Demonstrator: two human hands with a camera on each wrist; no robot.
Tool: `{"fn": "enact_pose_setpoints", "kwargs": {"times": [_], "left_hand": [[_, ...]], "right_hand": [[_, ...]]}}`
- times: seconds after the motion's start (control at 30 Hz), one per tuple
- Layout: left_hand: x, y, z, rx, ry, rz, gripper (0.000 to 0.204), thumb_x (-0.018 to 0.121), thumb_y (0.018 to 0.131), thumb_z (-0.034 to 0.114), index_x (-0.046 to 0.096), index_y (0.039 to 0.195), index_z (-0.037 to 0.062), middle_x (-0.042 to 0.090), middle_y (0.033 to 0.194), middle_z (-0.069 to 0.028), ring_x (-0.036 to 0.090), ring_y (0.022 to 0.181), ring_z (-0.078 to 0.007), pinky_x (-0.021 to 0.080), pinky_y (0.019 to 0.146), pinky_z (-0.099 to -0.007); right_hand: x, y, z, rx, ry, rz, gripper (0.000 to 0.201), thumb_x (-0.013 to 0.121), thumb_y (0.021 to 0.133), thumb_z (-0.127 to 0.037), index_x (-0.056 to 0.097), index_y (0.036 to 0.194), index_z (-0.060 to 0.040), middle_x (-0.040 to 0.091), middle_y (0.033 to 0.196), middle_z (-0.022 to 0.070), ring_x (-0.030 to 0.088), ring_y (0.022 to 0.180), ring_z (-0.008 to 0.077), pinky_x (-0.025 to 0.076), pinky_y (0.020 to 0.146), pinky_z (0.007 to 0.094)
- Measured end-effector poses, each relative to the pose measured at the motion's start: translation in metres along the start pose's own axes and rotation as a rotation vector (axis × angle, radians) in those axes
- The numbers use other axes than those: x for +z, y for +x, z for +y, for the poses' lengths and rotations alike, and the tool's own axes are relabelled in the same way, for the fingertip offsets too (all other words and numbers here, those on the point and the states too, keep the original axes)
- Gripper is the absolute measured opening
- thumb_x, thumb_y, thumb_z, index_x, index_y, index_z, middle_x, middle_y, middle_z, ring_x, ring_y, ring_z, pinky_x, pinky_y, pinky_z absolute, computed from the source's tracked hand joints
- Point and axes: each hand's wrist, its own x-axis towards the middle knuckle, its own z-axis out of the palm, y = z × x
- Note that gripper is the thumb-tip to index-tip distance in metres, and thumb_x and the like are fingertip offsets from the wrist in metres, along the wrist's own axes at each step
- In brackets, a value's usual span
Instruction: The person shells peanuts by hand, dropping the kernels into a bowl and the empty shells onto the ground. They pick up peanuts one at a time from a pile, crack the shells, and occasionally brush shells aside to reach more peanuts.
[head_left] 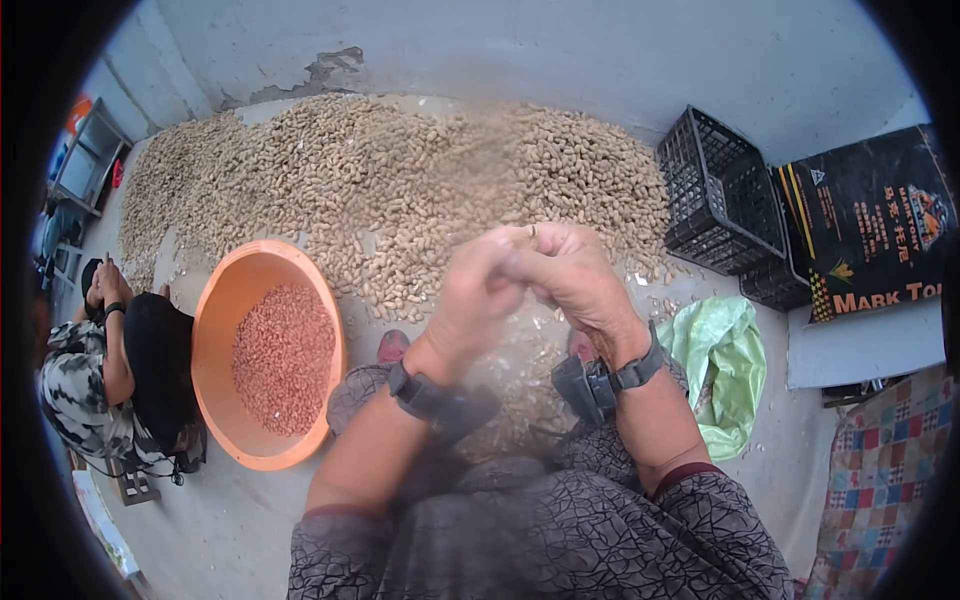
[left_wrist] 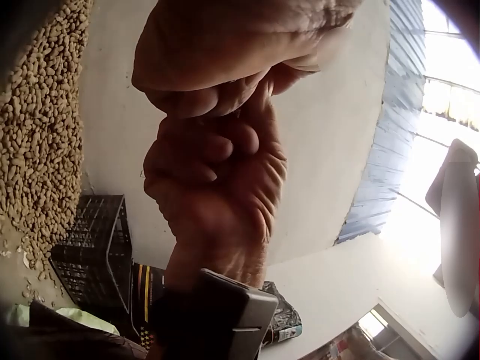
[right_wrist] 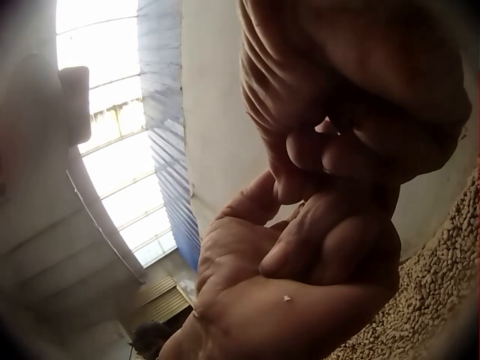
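My left hand [head_left: 470, 290] and right hand [head_left: 580, 275] meet in front of me, over the floor between my feet, with their fingertips together. The fingers of both curl inward, as the left wrist view also shows of the right hand [left_wrist: 217, 187]. A small tan peanut [head_left: 531, 232] shows at the top between the fingertips, and both hands pinch it; most of it is hidden by the fingers. The left hand is blurred. Beyond them spreads a wide pile of unshelled peanuts [head_left: 400, 190]. An orange basin [head_left: 225, 300] to the left holds reddish shelled peanut kernels [head_left: 285, 360].
Black plastic crates [head_left: 725, 200] stand at the right by the wall, beside a black printed sack [head_left: 865, 220]. A light green woven bag [head_left: 725, 350] lies near my right knee. Broken shells [head_left: 520, 390] litter the floor between my feet. Another person [head_left: 115, 370] sits at the left.
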Motion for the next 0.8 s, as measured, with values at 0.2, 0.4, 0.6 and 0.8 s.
{"fn": "enact_pose_setpoints", "kwargs": {"times": [0.2,0.4,0.6,0.8], "left_hand": [[-0.006,0.001,0.002,-0.196,-0.521,-0.162,0.023,0.044,0.088,0.016,0.058,0.096,0.0004,0.052,0.075,0.0017,0.036,0.054,-0.0027,0.028,0.045,-0.0186],[0.003,0.001,-0.001,-0.179,-0.439,-0.127,0.026,0.048,0.092,0.024,0.061,0.095,0.002,0.055,0.083,0.0015,0.043,0.064,-0.0035,0.032,0.053,-0.019],[0.003,0.004,-0.003,-0.146,-0.389,-0.073,0.027,0.047,0.094,0.025,0.062,0.094,0.0017,0.057,0.077,0.0007,0.046,0.065,-0.0043,0.035,0.055,-0.0198],[0.016,0.002,0.005,-0.007,-0.135,0.052,0.03,0.041,0.096,0.022,0.059,0.081,0.0028,0.054,0.065,0.0004,0.039,0.054,-0.004,0.032,0.051,-0.0208]], "right_hand": [[0.002,0.001,0.002,-0.059,-0.208,0.076,0.023,0.071,0.075,-0.019,0.057,0.068,-0.0009,0.057,0.062,0.0003,0.047,0.055,0.0042,0.037,0.047,0.0202],[-0.004,0.008,0.015,-0.224,-0.343,0.144,0.029,0.073,0.068,-0.019,0.05,0.066,-0.0023,0.053,0.06,0.0007,0.045,0.055,0.0054,0.037,0.048,0.0218],[-0.006,-0.007,-0.018,-0.216,-0.268,0.108,0.016,0.069,0.074,-0.009,0.058,0.075,0.0027,0.059,0.065,0.0048,0.053,0.057,0.0081,0.043,0.051,0.0221],[-0.007,-0.003,-0.008,-0.22,-0.092,0.131,0.011,0.065,0.08,-0.008,0.064,0.084,0.0024,0.063,0.068,0.0053,0.054,0.055,0.0073,0.041,0.05,0.0196]]}}
